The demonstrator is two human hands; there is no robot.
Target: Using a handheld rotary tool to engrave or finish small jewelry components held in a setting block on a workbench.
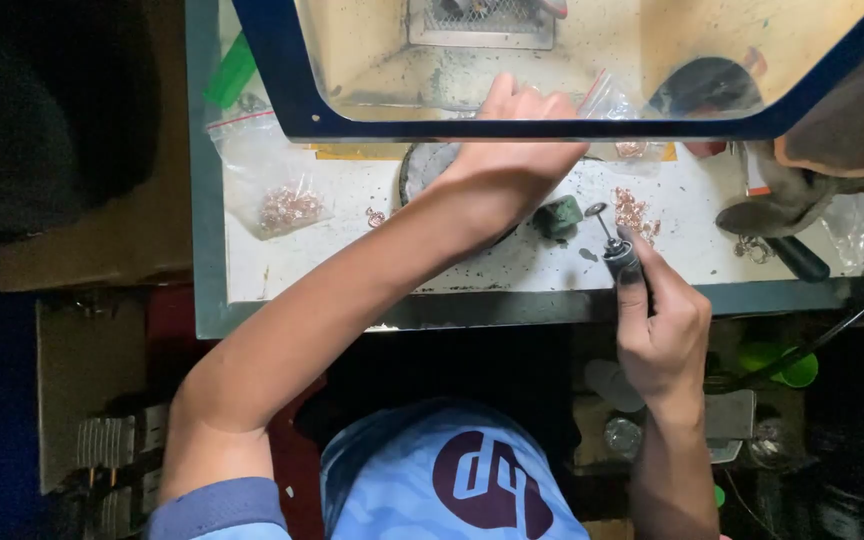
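The left hand [517,130] reached far forward, toward twelve o'clock, its fingertips passing under the blue-framed clear shield [512,127]; the fingers were curled together at a small clear plastic bag [612,100] behind the pane, though whether they actually pinched it could not be told through the glare. The right hand [657,325] sat at about four o'clock from the left, fingers wrapped firmly round a rotary handpiece [620,255], whose slim shaft and small disc tip [597,210] pointed up toward eleven o'clock over the white, speckled bench top [302,265]. Just beside that tip, at its nine o'clock, lay a dark green lump [558,216], and at its three o'clock a little heap of pinkish metal pieces [632,212] rested on the bench. Under the left wrist showed part of a round grey dish [422,165]. Well off at nine o'clock lay another clear bag [277,190] with similar pinkish pieces inside. At three o'clock a black-handled tool [797,258] lay near the bench edge.
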